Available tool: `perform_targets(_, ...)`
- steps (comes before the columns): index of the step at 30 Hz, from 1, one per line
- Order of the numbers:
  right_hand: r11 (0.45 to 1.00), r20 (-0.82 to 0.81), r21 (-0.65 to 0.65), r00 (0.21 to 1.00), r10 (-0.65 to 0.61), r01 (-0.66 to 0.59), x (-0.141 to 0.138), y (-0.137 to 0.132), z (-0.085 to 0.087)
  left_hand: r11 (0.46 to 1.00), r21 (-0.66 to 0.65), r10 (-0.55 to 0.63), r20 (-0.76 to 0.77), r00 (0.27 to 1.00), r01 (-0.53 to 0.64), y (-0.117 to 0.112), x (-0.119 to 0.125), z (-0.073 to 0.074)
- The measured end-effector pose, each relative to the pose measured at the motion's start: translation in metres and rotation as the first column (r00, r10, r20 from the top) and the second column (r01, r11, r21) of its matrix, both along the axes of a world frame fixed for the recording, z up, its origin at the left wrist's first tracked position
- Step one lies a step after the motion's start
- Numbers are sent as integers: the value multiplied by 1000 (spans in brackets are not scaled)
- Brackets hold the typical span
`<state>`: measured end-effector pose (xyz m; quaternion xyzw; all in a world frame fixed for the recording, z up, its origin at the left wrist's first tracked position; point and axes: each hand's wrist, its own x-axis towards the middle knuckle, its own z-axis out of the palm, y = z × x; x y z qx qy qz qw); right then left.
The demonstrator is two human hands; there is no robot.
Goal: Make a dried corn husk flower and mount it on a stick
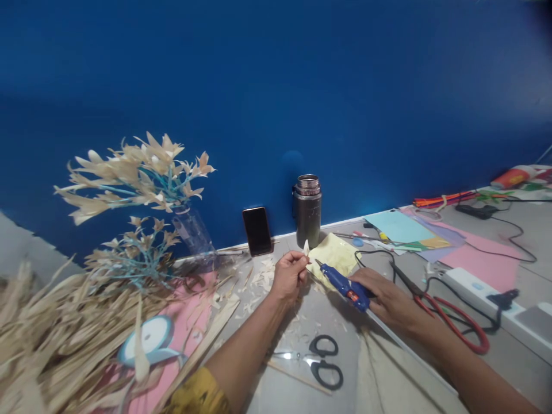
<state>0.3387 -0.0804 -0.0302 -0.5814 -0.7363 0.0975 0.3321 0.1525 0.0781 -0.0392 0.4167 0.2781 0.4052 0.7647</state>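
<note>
In my right hand is a blue hot glue gun, its nozzle tip pointing up and left; a long glue stick trails from its back end. My left hand pinches a small pale husk petal that stands upright above the fingertips. The nozzle is a short way to the right of the left fingers, apart from them. Behind both hands lies a crumpled yellow paper. Black-handled scissors rest on the floor below the hands, with pale scraps scattered beside my left wrist.
A steel flask and a phone stand at the blue wall. Husk flowers fill a clear bottle at left, above piled dry husks. Red-handled scissors, cables and a power strip lie at right.
</note>
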Motion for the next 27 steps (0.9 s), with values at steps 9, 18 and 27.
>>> perform_targets(9, 1000, 2, 1, 1000, -17, 17, -3, -2, 2, 1000, 12, 12, -9, 1000, -12, -2, -2, 3)
perform_targets(18, 999, 22, 39, 999, -37, 36, 6, 0, -8, 999, 16, 33, -9, 999, -33, -2, -1, 2)
perform_targets(27, 998, -14, -47, 999, -41, 40, 2, 0, 4, 997, 32, 65, -36, 997, -64, 0, -1, 1)
